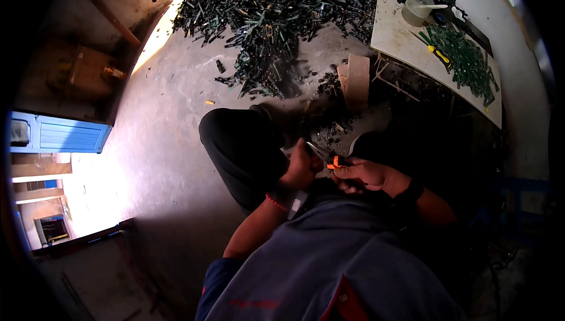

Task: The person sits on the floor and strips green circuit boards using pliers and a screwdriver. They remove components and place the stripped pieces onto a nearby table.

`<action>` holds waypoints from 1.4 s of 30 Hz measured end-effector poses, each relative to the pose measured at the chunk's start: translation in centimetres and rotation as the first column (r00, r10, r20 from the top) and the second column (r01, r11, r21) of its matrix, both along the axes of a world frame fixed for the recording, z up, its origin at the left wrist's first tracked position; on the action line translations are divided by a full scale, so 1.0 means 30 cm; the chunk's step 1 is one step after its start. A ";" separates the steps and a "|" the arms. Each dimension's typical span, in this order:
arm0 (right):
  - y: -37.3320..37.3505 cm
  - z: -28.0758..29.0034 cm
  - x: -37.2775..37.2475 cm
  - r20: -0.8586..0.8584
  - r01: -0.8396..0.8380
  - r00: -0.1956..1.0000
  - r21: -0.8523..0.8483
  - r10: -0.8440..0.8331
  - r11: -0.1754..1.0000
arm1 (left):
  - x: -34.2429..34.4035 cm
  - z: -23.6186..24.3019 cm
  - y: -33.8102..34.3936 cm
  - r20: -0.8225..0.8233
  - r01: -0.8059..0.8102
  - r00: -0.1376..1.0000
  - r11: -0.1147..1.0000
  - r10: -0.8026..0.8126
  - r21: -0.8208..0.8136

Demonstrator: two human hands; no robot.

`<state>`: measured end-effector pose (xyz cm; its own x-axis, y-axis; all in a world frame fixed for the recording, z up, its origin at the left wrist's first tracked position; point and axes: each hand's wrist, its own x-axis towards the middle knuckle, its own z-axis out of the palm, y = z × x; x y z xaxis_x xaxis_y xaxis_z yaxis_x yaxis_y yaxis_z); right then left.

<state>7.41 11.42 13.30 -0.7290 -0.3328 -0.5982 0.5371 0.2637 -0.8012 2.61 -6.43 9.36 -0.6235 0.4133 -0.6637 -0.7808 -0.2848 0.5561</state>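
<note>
My right hand (pixel 371 175) is wrapped round the handles of a pair of pliers (pixel 335 162), black with orange parts. The metal jaws point up and left, toward my left hand (pixel 299 166). That hand is closed, its thumb beside the jaws; whatever its fingers pinch is hidden or too small to name. Both hands are close together above my lap, between my bent knees. Dark scraps (pixel 334 129) lie on the floor just beyond them.
Ahead spreads a big pile of dark narrow strips (pixel 276 15). At the right, a low pale table (pixel 388 32) bears a clear plastic cup (pixel 416 7), green strips (pixel 469 56) and a yellow-handled tool (pixel 439 56). A brown cardboard piece (pixel 356 80) stands near its edge. A blue door (pixel 70 134) is left.
</note>
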 end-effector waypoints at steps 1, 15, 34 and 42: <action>-0.004 0.018 -0.004 -0.170 -0.037 0.984 0.112 0.056 0.993 | -0.002 0.003 0.001 0.000 0.002 1.000 1.000 -0.002 0.006; -0.011 -0.085 0.026 -0.611 0.287 0.776 0.565 0.159 0.773 | -0.032 -0.030 -0.015 0.329 -0.044 0.944 0.993 0.005 0.110; 0.014 -0.061 0.034 0.145 0.045 0.989 -0.063 -0.036 0.997 | -0.017 -0.041 -0.020 0.150 0.032 0.987 0.986 -0.057 0.165; 0.003 -0.019 0.014 -0.231 -0.020 0.966 0.379 0.116 0.925 | -0.017 -0.069 -0.027 0.355 -0.013 0.933 0.985 -0.050 0.174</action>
<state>7.82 11.50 12.71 -0.8516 -0.1762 -0.4937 0.3072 0.5955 -0.7423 2.11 -7.24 7.29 -0.3494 0.5490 -0.7593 -0.9244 -0.3341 0.1838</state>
